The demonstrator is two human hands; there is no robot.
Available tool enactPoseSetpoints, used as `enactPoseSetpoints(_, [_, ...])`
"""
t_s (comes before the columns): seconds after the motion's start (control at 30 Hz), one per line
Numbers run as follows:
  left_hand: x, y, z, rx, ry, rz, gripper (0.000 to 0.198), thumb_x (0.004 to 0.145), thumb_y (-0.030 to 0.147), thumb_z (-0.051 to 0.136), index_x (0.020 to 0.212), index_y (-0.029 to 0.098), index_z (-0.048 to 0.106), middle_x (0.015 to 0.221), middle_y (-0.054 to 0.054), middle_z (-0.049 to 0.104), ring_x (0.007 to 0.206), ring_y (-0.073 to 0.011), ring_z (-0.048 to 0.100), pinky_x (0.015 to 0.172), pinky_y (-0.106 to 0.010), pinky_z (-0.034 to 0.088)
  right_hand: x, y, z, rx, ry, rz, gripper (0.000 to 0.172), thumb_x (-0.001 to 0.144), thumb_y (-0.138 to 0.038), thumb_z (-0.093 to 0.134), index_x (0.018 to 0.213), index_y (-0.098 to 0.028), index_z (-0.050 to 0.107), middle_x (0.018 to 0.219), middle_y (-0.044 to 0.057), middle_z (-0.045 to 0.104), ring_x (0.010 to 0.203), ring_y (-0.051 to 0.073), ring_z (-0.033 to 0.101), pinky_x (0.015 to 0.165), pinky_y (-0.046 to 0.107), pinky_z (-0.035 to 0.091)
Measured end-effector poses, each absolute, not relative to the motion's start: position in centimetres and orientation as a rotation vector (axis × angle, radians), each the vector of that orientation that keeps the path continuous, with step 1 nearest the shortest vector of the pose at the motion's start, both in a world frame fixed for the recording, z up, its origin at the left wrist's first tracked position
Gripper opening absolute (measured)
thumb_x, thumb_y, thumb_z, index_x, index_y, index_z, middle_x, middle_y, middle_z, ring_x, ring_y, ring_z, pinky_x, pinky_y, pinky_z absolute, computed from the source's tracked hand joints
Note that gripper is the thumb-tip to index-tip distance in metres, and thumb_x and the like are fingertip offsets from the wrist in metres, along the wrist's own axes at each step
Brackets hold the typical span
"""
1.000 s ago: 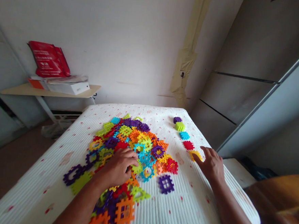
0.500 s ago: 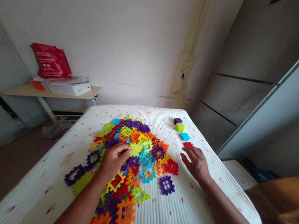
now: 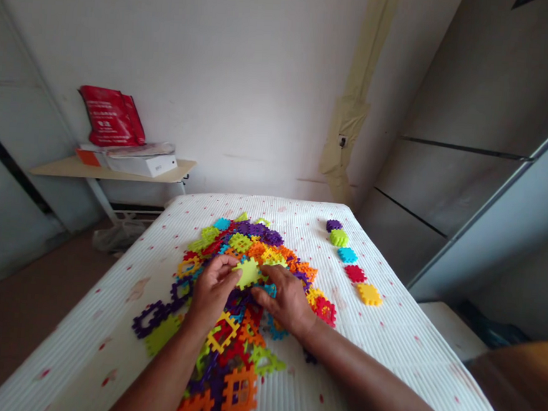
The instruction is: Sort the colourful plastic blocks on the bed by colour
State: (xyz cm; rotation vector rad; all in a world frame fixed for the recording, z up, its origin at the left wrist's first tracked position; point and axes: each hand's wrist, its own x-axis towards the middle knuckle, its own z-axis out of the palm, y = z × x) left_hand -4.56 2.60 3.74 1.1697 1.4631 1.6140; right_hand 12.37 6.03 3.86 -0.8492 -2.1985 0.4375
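Note:
My left hand pinches a lime green toothed square building tile between thumb and fingers, above a heap of colourful interlocking plastic tiles. At the tile's right edge is my right hand, its thumb and fingers apart; whether the fingertips touch the tile I cannot tell. Under both hands lie frames, triangles and squares in several colours, partly hidden by my fingers and forearms. An orange window-shaped tile lies at the heap's near end.
Along the table's right side run a purple stack, a green stack, blue tiles, red tiles and a yellow tile stack. A side table carries a red bag. Grey cabinets stand at right.
My right hand has moved left from the tile row to the green tile, uncovering the yellow stack. My left hand still holds the tile. The view has shifted slightly.

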Motion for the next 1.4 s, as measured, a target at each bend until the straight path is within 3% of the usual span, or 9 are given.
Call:
enactPoseSetpoints(0.2, [-4.3, 2.6, 3.7, 1.146, 1.422, 1.650, 0.025, 0.070, 0.039, 0.065, 0.075, 0.018, 0.052, 0.063, 0.004, 0.052, 0.056, -0.0097, 0.049, 0.052, -0.020, 0.041, 11.2, 5.8, 4.0, -0.814, -2.162, 0.399, 0.050, 0.080, -0.042, 0.062, 0.122, -0.018, 0.051, 0.113, 0.012, 0.058, 0.103, 0.024, 0.056, 0.089, 0.038, 0.048])
enactPoseSetpoints(0.4, [-4.0, 2.5, 3.8, 1.076, 1.416, 1.684, 0.029, 0.067, 0.041, 0.068, 0.072, 0.019, 0.050, 0.060, 0.005, 0.049, 0.053, -0.0088, 0.047, 0.051, -0.020, 0.040, 10.6, 5.8, 4.1, -0.819, -2.187, 0.222, 0.058, 0.079, -0.040, 0.062, 0.130, -0.017, 0.045, 0.116, 0.015, 0.054, 0.107, 0.028, 0.050, 0.090, 0.045, 0.046])
enactPoseSetpoints(0.67, [-3.9, 2.5, 4.1, 1.033, 1.412, 1.693, 0.032, 0.067, 0.043, 0.068, 0.080, 0.018, 0.052, 0.062, 0.003, 0.059, 0.056, -0.0117, 0.055, 0.055, -0.023, 0.044, 11.0, 7.0, 4.7, -0.810, -2.211, 0.154, 0.048, 0.081, -0.037, 0.059, 0.124, -0.015, 0.052, 0.112, 0.013, 0.060, 0.102, 0.025, 0.054, 0.089, 0.040, 0.046])
enactPoseSetpoints(0.8, [-4.2, 2.4, 4.2, 1.027, 1.395, 1.720, 0.036, 0.071, 0.045, 0.066, 0.093, 0.018, 0.054, 0.072, -0.002, 0.067, 0.065, -0.0148, 0.062, 0.059, -0.025, 0.046, 15.4, 12.5, 6.5, -1.214, -2.142, 0.051, 0.040, 0.083, -0.039, 0.056, 0.116, -0.016, 0.059, 0.104, 0.011, 0.065, 0.096, 0.024, 0.058, 0.086, 0.037, 0.045])
enactPoseSetpoints(1.03, [-4.7, 2.7, 3.7, 1.044, 1.449, 1.720, 0.038, 0.071, 0.045, 0.066, 0.096, 0.017, 0.058, 0.076, -0.003, 0.069, 0.065, -0.0149, 0.063, 0.061, -0.026, 0.047, 23.9, 22.1, 8.3, -2.163, -1.980, -0.160, 0.042, 0.085, -0.045, 0.048, 0.112, -0.016, 0.063, 0.105, 0.013, 0.067, 0.098, 0.025, 0.061, 0.077, 0.031, 0.043])
enactPoseSetpoints(1.4, [-5.0, 2.8, 3.4, 1.043, 1.475, 1.713, 0.037, 0.070, 0.042, 0.067, 0.096, 0.017, 0.058, 0.077, -0.003, 0.069, 0.067, -0.0155, 0.063, 0.064, -0.027, 0.049, 24.4, 24.2, 6.4, -2.324, -1.961, -0.098, 0.042, 0.084, -0.039, 0.051, 0.113, -0.011, 0.063, 0.113, 0.019, 0.063, 0.105, 0.028, 0.058, 0.087, 0.038, 0.038])
